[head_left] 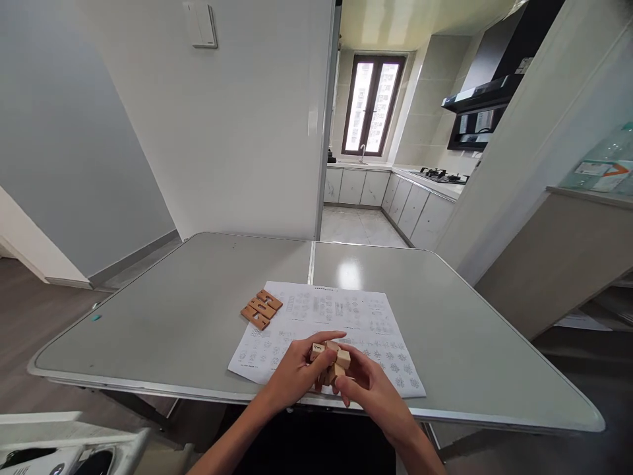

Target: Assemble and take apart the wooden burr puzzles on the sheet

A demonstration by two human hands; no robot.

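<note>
A: What did the left hand (295, 375) hold?

B: It gripped a cluster of pale wooden blocks (330, 365). Its fingers (324, 338) were clamped on the left and upper sides of the cluster, with the thumb lying across the near side.

A: And the right hand (372, 392)?

B: It held the same cluster from the right. Its fingers were closed on the lower right blocks, the thumb pressing at the near edge. Both hands met at the cluster, just above the near edge of the desk (173, 310).

A: Where was the cluster relative to the other items?

B: It was held over the near edge of a printed sheet (346, 316), which lay flat on the desk. One block face at the upper left carried a dark mark; the mark was too small to read.

A: Were there loose parts?

B: Yes. A group of flat brown wooden pieces (261, 309) lay side by side on the desk, touching the far left corner of the sheet. Some had cut-out notches.

A: Were any containers in view?

B: No container stood on the desk. A pale rack (74, 429) showed at the lower left, below desk level; its contents were dark shapes that could not be identified.
</note>
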